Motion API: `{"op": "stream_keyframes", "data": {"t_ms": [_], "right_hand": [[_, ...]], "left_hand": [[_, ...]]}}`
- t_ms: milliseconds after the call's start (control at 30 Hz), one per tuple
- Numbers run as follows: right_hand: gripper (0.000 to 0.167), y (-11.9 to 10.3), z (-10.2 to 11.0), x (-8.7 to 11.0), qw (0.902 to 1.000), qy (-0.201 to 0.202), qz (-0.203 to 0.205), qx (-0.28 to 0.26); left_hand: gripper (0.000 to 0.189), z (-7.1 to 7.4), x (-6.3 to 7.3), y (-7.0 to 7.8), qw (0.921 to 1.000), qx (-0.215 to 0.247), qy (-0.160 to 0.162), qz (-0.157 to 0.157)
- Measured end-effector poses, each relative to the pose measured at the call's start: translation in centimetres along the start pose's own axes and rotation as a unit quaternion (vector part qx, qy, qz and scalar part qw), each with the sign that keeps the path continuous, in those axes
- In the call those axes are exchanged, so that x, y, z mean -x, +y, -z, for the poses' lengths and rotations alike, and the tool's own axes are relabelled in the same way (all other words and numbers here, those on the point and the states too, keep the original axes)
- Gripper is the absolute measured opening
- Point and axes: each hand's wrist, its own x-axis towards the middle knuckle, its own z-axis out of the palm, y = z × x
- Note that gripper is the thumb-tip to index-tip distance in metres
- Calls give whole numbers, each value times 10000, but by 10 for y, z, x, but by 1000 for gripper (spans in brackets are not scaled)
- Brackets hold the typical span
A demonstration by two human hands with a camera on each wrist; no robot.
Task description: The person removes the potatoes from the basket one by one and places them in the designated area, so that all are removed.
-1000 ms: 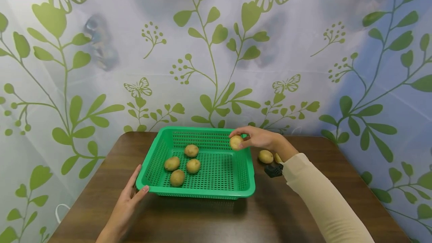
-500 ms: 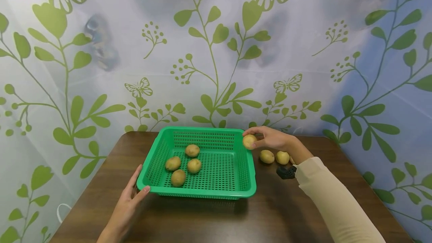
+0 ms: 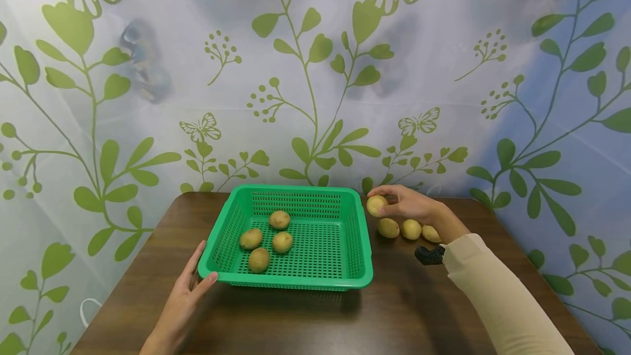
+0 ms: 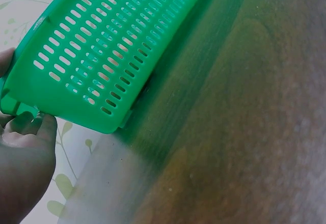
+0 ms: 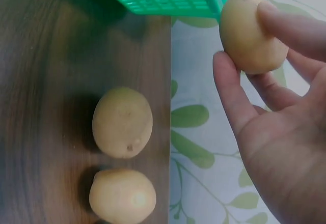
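While the green plastic basket (image 3: 286, 278) rests on the wood-grain table (image 3: 296, 322), the right hand (image 3: 408, 203) grasps a single pale potato (image 3: 377, 205) just beyond the basket's right rim, near its far corner. Thumb and fingertips pinch the potato from opposite sides, with the hand parted only as wide as the potato itself; the palm stands away from it. Contact between this potato and the rim cannot be determined.

At the basket's near left corner, the left hand (image 3: 179, 295) grips the rim, thumb on the front edge and fingers along the outside of the left wall.

Inside the basket, four potatoes lie on the perforated floor, toward its left side: a rear potato (image 3: 279, 219), a left potato (image 3: 251, 239), a right potato (image 3: 282, 242) and a front potato (image 3: 259, 260).

Outside, to the right of the basket, three loose potatoes (image 3: 388, 228) form a row on the table, below the right hand. Behind the basket hangs a pale curtain (image 3: 167, 141) printed with green leaves and butterflies.
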Motion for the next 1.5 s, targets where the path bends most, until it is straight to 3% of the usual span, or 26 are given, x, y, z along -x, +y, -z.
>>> {"op": "stream_keyframes", "data": {"t_ms": [467,800,1133,1500], "right_hand": [[49,15,14,30,9982,441,-207,362],[53,34,21,52,9955,881,-336,131],[61,59,28,76,9859,1462,-735,359],[63,93,34,90,9749,2010,-778,-553]], "left_hand": [[74,1,1,1,9998,76,-71,-191],[75,1,1,-3,9998,82,-82,-190],[74,-1,-1,0,9999,35,-64,-101],[73,-2,1,2,9995,123,-88,-275]]}}
